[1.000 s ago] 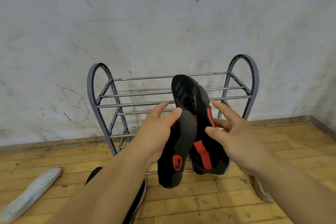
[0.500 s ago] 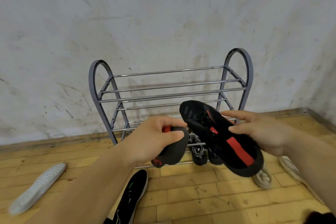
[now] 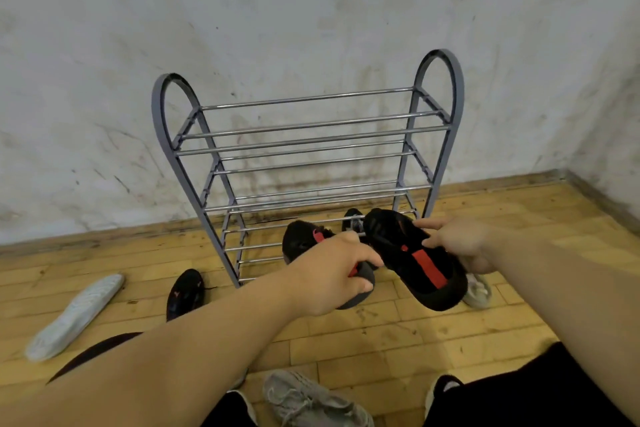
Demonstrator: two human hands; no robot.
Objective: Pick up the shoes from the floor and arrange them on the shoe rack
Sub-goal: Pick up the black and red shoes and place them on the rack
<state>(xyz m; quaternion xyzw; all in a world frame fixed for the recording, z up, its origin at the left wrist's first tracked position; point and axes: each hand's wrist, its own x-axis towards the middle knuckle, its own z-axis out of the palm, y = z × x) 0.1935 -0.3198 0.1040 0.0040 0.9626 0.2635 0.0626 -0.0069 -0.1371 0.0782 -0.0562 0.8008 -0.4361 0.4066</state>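
A grey metal shoe rack (image 3: 441, 87) with several bar shelves stands against the wall; its upper shelves hold nothing. My left hand (image 3: 329, 276) grips the heel of a black shoe with red trim (image 3: 299, 241), its toe low at the rack's bottom shelf. My right hand (image 3: 460, 243) holds the matching black and red shoe (image 3: 419, 263), sole up, in front of the rack's lower right. Another dark shoe (image 3: 353, 222) lies behind, on the bottom bars.
On the wooden floor lie a white shoe (image 3: 74, 317) at the left, a black shoe (image 3: 185, 293) by the rack's left leg, a pale shoe (image 3: 479, 289) under my right hand, and a grey sneaker (image 3: 308, 402) near my legs.
Both hands have moved down and forward with the two black and red shoes, from the top shelf's height to the bottom shelf. The pair has been separated.
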